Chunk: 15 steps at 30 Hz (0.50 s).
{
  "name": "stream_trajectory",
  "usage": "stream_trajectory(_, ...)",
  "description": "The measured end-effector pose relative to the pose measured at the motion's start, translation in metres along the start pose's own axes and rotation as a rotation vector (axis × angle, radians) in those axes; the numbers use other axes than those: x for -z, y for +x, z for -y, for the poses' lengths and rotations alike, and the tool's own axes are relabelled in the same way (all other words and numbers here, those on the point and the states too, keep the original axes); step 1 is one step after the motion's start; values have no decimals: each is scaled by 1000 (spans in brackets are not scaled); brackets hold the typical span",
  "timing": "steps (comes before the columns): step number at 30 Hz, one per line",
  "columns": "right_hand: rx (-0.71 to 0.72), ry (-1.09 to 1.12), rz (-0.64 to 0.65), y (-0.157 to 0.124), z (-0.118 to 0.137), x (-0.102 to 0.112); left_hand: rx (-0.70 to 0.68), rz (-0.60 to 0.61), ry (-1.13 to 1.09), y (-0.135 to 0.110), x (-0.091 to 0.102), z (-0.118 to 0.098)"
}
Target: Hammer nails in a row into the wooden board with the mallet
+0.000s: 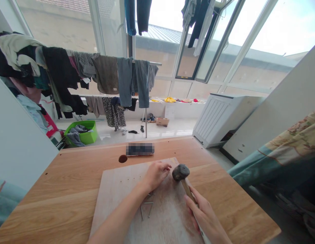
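My right hand (202, 210) is wrapped round the wooden handle of a hammer (181, 173). The hammer's dark, blunt head is raised just right of my left fingertips. Over the far part of a pale wooden board (114, 200), my left hand (157, 174) is closed, thumb and fingers pinched together. Whatever is between those fingertips is too small to make out. Several loose nails (147, 203) lie on the board beside my left forearm, which partly hides them. A row of small dark dots, nail heads or holes, marks the board left of my left hand.
The board rests on a wooden table (58, 189) with a round hole (123, 158) near its far edge. A blurred dark box-like object (140, 149) lies beside the hole. Beyond are a laundry rack (146, 118), a green basin (88, 136) and a white cabinet (210, 115). A curtain (271, 156) hangs at right.
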State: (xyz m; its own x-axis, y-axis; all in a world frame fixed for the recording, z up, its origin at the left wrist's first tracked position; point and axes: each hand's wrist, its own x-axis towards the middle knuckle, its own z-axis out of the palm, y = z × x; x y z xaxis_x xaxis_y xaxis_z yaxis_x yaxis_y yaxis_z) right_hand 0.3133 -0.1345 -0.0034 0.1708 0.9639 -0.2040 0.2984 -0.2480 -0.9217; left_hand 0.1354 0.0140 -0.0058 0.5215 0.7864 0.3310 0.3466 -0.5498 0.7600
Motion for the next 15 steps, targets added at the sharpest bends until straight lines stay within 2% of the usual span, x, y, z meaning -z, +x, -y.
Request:
stream_trajectory(5, 88, 25, -74, 4, 19, -5, 83, -4, -44, 2, -1, 0)
stream_trajectory(9, 95, -3, -35, 9, 33, -9, 80, -10, -46, 3, 0, -2)
stream_trajectory(15, 78, -24, -36, 11, 32, -17, 59, 4, -1, 3, 0, -3)
